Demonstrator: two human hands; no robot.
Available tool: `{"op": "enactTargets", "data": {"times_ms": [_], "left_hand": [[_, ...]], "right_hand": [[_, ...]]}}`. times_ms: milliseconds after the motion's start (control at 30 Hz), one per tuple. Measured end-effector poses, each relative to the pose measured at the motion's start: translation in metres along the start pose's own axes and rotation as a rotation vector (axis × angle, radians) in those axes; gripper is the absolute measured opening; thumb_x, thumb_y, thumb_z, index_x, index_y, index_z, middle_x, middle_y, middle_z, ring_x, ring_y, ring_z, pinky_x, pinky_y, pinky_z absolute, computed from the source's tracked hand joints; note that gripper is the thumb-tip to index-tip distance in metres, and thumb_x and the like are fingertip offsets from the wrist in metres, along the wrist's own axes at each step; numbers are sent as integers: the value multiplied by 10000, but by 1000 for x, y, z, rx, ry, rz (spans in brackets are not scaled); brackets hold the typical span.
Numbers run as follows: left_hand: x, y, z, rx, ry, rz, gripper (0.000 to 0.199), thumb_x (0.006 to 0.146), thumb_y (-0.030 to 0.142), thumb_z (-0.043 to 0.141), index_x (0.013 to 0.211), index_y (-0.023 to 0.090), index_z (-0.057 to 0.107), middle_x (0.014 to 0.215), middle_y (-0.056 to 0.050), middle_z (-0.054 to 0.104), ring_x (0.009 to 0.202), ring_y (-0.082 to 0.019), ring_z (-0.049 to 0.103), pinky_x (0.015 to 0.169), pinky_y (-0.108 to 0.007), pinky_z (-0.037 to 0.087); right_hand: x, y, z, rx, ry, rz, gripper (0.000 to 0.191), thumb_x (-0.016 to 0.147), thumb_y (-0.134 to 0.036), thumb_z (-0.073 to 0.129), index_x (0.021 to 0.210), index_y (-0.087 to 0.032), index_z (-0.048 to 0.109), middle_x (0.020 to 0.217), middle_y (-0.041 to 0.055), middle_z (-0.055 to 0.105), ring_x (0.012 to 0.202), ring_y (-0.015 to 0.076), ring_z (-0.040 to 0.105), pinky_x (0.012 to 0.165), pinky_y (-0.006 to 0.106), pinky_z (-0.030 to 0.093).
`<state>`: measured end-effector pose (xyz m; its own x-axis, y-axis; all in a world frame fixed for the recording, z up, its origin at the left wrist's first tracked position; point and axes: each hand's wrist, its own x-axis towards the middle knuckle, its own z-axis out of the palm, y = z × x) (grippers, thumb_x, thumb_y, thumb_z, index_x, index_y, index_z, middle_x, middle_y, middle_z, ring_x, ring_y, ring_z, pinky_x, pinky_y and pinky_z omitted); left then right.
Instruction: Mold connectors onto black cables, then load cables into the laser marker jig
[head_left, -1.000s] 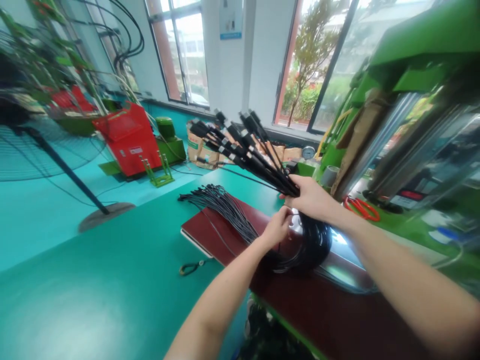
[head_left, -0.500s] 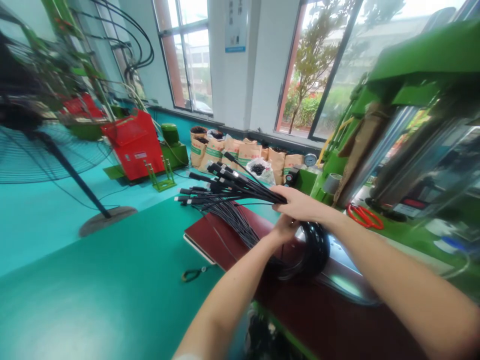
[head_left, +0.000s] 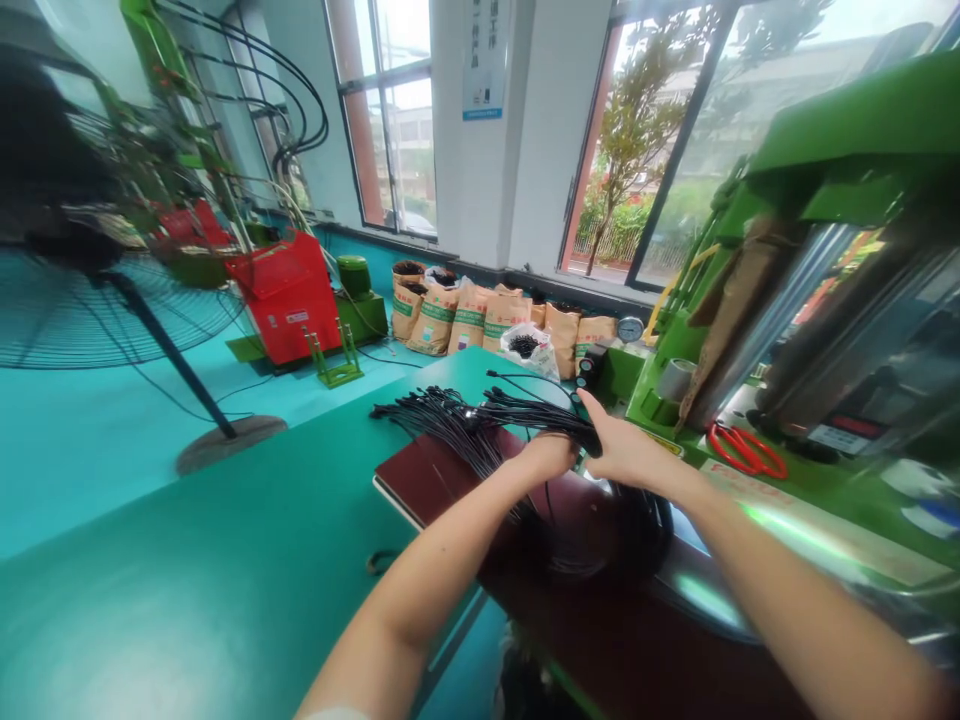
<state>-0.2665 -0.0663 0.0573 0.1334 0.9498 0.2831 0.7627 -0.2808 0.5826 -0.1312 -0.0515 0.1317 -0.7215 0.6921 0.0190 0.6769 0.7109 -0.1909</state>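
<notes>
A bundle of black cables [head_left: 540,412] with small connectors at its ends runs to the left from my hands. My right hand [head_left: 626,448] is closed round the bundle at its right part, the thumb below and a finger above. Just left of it, my left hand [head_left: 551,456] grips the cables from underneath, its fingertips partly hidden. A second spread of black cable ends [head_left: 431,410] lies over a dark red board [head_left: 412,475]. Below my right hand the coiled part of the cables [head_left: 649,530] rests on the dark red surface, dim and blurred.
The green table [head_left: 187,590] stretches to the left, with a dark looped tool [head_left: 381,562] partly behind my left forearm. Red-handled scissors [head_left: 746,450] lie by the green machine [head_left: 840,130] on the right. Paper sacks [head_left: 469,318] stand under the windows; a fan [head_left: 169,345] is at left.
The held cable bundle has come down and to the right, and its ends now sit lower beside the other cable ends. Both hands shifted slightly right and down; the view tilted a little.
</notes>
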Motion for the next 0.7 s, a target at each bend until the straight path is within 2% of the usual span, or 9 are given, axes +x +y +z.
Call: {"op": "enactTargets", "data": {"times_ms": [67, 200, 300, 400, 467, 567, 700], "left_hand": [[2, 3, -3, 45, -20, 7, 261, 798, 159, 394, 916, 150, 627, 1097, -98, 605, 1058, -235, 517, 937, -368, 385], [7, 8, -5, 110, -50, 13, 278, 819, 151, 384, 994, 124, 597, 1111, -117, 594, 1057, -225, 520, 925, -338, 387], [7, 12, -3, 131, -34, -11, 276, 834, 162, 370, 988, 105, 591, 1068, -123, 612, 1004, -211, 548, 887, -305, 405], [3, 17, 0, 131, 25, -61, 324, 867, 179, 287, 968, 126, 591, 1018, -94, 630, 935, -179, 571, 830, -270, 425], [-1, 20, 1, 136, 62, -110, 361, 867, 171, 248, 946, 128, 597, 984, -93, 638, 906, -178, 577, 808, -270, 430], [-5, 23, 0, 153, 82, -176, 356, 851, 177, 265, 922, 120, 610, 952, -111, 645, 900, -201, 585, 806, -292, 429], [-7, 26, -10, 179, 73, -222, 310, 831, 195, 322, 924, 123, 608, 959, -133, 645, 895, -234, 597, 779, -314, 442]], "right_hand": [[4, 1, 3, -61, 44, 55, 857, 635, -126, 522, 1399, -104, 136, 891, 152, 647, 766, 293, 620, 620, 316, 433], [6, 10, 15, 2, 191, 38, 645, 683, -135, 480, 1313, -105, 348, 1019, 164, 624, 916, 306, 590, 742, 345, 434], [1, 16, 21, 57, 283, -26, 546, 711, -107, 462, 1256, -129, 429, 1108, 129, 596, 977, 281, 570, 802, 337, 424], [-5, 15, 21, 48, 337, -17, 464, 744, -113, 468, 1208, -139, 447, 1073, 101, 613, 938, 261, 590, 782, 323, 439], [-9, 8, 20, -41, 367, 34, 395, 764, -140, 480, 1157, -127, 449, 1044, 103, 613, 886, 267, 606, 742, 331, 455], [-12, -8, 16, -306, 383, 91, 271, 778, -169, 479, 1046, -136, 478, 1040, 105, 576, 748, 273, 625, 606, 343, 468], [-9, -26, 12, -557, 417, 107, 210, 787, -142, 443, 993, -157, 481, 1153, 131, 476, 628, 229, 617, 455, 304, 421]]}}
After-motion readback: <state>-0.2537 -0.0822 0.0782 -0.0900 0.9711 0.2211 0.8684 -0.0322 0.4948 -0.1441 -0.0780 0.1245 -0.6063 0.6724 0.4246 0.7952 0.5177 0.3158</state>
